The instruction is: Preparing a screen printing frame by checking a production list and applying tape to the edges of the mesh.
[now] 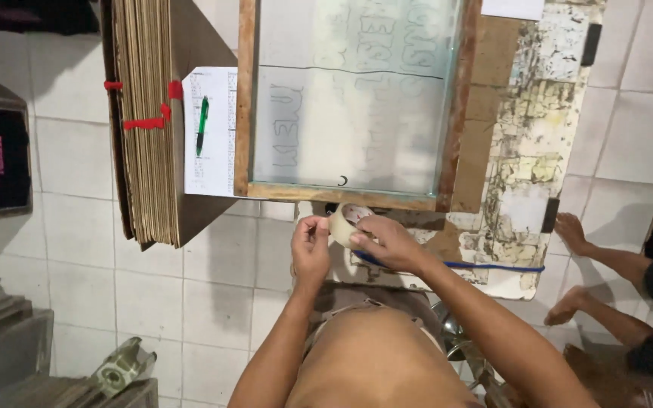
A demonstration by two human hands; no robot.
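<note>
While my right hand [388,240] gripped the tape roll [346,224] just below the wooden screen frame [349,198], my left hand [310,243] pinched narrowly at its edge, apparently picking at the loose end. I kept both close to the frame's near rail.

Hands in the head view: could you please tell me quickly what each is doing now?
Left hand: fingers pinched at the tape roll.
Right hand: closed on the tape roll.
</note>
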